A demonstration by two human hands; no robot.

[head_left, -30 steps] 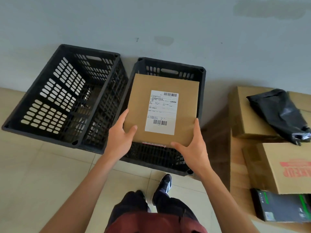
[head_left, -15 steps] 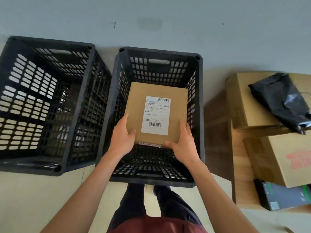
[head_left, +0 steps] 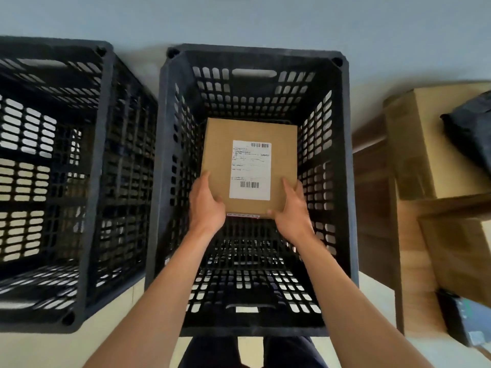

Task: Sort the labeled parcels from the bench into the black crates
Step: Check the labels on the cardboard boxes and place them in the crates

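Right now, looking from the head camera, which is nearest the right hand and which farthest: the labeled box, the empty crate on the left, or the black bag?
1. Labeled box, held in the right hand.
2. Black bag, far right on cartons.
3. Left crate, across on the left.

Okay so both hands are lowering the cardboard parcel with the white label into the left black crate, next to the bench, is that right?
Not quite: the head view shows the left hand and right hand holding the labeled cardboard parcel inside the right black crate, the one beside the bench. The left black crate holds no parcel that shows.
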